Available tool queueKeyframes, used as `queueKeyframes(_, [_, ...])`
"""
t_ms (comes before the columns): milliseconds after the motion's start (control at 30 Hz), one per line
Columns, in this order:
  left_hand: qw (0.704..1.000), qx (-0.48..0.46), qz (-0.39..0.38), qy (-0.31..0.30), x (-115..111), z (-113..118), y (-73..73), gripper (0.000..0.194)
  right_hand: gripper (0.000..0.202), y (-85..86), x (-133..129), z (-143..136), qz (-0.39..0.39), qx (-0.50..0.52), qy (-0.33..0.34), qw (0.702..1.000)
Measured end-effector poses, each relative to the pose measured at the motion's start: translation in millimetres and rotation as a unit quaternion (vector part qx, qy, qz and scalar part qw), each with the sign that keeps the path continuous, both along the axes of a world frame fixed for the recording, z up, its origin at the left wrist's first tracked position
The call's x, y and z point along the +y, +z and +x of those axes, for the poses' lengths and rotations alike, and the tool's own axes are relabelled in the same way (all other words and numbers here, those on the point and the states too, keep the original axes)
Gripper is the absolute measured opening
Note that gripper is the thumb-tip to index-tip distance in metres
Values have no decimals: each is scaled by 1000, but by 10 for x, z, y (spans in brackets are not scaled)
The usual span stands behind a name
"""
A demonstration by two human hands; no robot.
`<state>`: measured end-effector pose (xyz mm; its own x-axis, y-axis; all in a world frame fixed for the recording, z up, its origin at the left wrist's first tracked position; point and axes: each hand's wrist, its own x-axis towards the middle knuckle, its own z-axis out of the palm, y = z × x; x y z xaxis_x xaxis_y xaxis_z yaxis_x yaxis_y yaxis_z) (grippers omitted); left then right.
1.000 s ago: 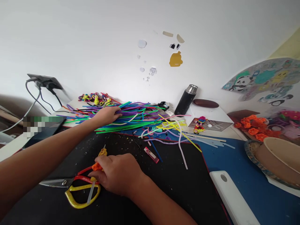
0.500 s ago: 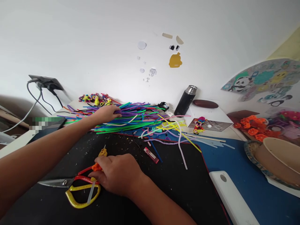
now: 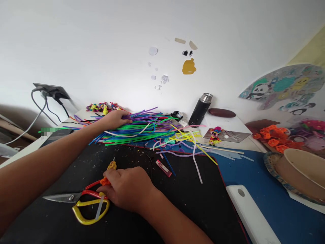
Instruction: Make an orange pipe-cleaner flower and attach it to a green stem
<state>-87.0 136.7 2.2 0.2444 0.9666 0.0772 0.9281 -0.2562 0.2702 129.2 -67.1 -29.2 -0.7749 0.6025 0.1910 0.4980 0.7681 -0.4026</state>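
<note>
My left hand (image 3: 114,120) is at the back of the table, in a heap of coloured pipe cleaners (image 3: 134,132). Its fingers close around some purple pipe cleaners (image 3: 146,112); the fingertips are partly hidden among them. Low over the black mat (image 3: 172,206), my right hand (image 3: 133,189) pinches a small yellow and orange pipe-cleaner figure (image 3: 111,166), whose lower part the fingers cover. A thin tip sticks up from its top. Beside and below that hand lie scissors (image 3: 86,223) with red and yellow handles, blades pointing left.
A pink lighter (image 3: 164,168) lies on the mat. Behind are a black flask (image 3: 200,110), a small figure (image 3: 215,136) and several more figures (image 3: 104,107) at the left. To the right are a white bar (image 3: 250,211), a bowl (image 3: 304,169) and orange flowers (image 3: 273,137).
My left hand has moved slightly left, and a few purple pipe cleaners now stand a little higher at the top of the heap. The right hand and figure have stayed almost still.
</note>
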Motion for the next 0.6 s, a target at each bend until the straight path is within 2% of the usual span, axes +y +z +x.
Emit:
queueKeyframes(167, [999, -47, 19, 19, -44, 48, 104, 34, 46, -6, -1, 2, 7, 5, 0, 1000])
queueKeyframes(267, [995, -81, 17, 55, -57, 46, 173, 30, 46, -16, -1, 3, 11, 3, -2, 1000])
queueKeyframes(333, [986, -136, 44, 85, -47, 30, 231, 28, 46, -20, -3, 3, 14, -2, -3, 1000])
queueKeyframes(400, [964, -234, 81, 102, -24, 20, 295, 24, 44, -21, -6, 1, 17, -8, -1, 1000])
queueKeyframes(500, [904, -398, 114, 104, 26, 29, 399, 16, 43, -15, -12, 0, 16, -15, 2, 1000])
queueKeyframes(600, [854, -480, 164, 120, 84, 10, 548, 13, 41, -13, -13, -1, 16, -17, 2, 1000])
